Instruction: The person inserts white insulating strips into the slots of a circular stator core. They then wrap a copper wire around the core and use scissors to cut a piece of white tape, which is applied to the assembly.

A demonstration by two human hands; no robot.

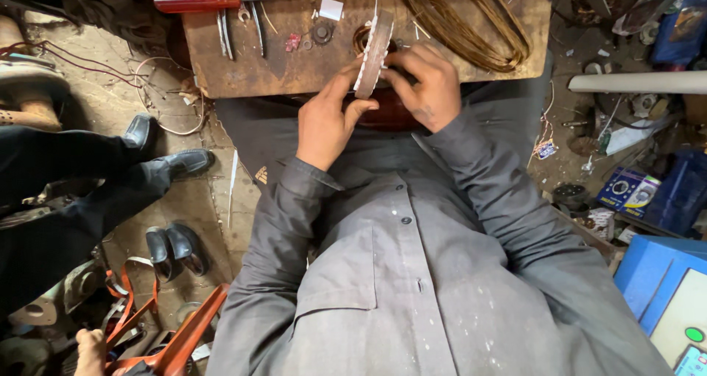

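The wooden surface [243, 74] carries a coil of brown wire [471, 22] and a red-handled screwdriver [197, 0]. At its near edge, a toothed metal disc [373, 52] stands on edge. The left hand [328, 122] pinches its near rim; the right hand [427, 89] grips its far side with curled fingers.

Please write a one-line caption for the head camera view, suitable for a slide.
Both hands, left hand and right hand, hold a round toothed core on edge above a wooden board strewn with tools.
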